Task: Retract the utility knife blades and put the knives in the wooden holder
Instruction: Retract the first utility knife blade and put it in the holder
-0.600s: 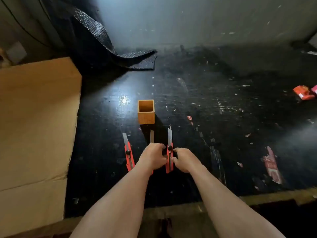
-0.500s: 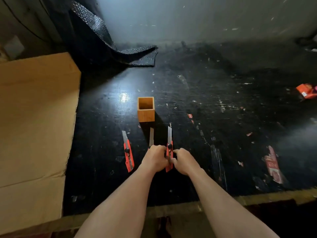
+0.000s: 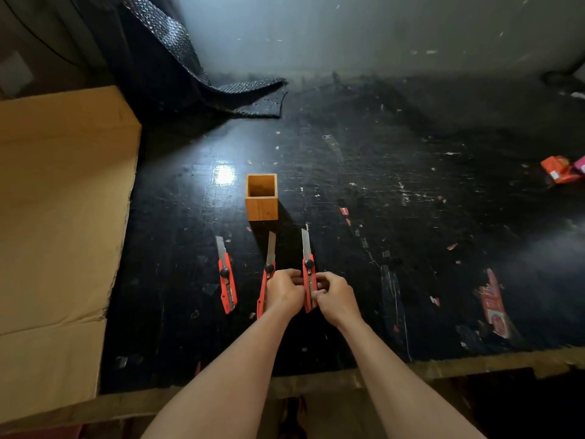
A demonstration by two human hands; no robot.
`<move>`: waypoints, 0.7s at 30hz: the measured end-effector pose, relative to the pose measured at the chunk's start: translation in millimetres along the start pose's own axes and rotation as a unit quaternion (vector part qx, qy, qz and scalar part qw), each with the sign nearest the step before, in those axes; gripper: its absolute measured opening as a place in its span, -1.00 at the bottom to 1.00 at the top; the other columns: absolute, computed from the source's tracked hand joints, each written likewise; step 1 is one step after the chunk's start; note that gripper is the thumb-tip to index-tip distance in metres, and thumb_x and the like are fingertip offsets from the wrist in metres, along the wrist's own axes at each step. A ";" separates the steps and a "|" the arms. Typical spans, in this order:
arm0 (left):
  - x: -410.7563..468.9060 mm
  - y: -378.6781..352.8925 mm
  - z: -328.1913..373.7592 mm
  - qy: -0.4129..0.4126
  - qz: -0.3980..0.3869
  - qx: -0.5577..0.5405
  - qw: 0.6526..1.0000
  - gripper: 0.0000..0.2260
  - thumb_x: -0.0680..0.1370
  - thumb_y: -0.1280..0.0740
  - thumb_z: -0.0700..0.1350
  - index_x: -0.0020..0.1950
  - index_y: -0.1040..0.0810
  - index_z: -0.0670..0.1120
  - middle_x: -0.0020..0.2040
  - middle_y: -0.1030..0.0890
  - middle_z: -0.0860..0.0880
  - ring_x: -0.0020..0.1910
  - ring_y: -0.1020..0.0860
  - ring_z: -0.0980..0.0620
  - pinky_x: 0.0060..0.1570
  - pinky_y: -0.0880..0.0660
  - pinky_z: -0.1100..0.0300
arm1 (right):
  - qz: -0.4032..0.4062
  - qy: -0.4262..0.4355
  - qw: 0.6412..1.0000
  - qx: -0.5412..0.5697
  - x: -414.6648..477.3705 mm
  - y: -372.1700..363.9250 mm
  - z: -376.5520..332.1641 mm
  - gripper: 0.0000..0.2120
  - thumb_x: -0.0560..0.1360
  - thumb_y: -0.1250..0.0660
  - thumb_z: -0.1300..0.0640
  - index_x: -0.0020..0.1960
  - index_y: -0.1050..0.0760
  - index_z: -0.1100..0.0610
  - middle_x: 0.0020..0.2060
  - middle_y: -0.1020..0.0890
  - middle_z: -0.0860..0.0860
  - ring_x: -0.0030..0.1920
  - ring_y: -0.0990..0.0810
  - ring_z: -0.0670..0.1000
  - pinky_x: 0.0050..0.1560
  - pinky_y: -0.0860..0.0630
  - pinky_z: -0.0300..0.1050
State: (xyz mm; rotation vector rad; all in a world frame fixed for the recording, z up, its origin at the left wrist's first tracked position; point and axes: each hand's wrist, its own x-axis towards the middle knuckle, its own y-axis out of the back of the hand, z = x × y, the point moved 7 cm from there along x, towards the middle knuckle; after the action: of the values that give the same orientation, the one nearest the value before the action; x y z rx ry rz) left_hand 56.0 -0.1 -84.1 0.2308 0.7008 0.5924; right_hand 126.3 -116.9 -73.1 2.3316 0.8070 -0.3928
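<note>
I have the right-hand knife [image 3: 308, 280] pinched between both hands, just on the near side of the wooden holder [image 3: 261, 198] and a little to its right. My left hand [image 3: 285, 291] is curled closed around the left edge of its red handle, and my right hand [image 3: 335, 296] is closed on the right edge lower down. Its blade is fully out and points toward the holder.

Two more knives lie nearer me than the holder: the middle knife [image 3: 267, 280] right against my left knuckles, and the left knife [image 3: 227, 280] apart, off to the holder's left. Both blades are out too. The holder stands empty.

What worries me is that the black lock knob sits beyond my fingertips, so I must shift my grip. If a finger slides forward it meets the bare edge. A careless left hand could also nudge the middle knife's blade.
</note>
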 end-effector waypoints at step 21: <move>-42.1 147.2 162.8 -0.172 -0.008 -0.229 0.958 -0.66 0.54 -0.37 -0.44 0.26 -0.62 -0.16 0.05 -0.75 -0.19 -0.05 -0.75 -0.19 -0.04 -0.69 -0.20 | -0.033 0.280 0.952 0.123 -24.5 67.6 -219.8 -0.52 0.48 -0.35 0.40 0.34 -0.46 0.09 -0.09 -0.67 0.20 -0.11 -0.71 0.10 -0.12 -0.69 0.02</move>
State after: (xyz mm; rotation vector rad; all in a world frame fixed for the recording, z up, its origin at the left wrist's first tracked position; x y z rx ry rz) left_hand 74.8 94.0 117.7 -0.1038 0.2164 0.6629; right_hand 166.0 -26.1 135.9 2.6969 1.1553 0.1704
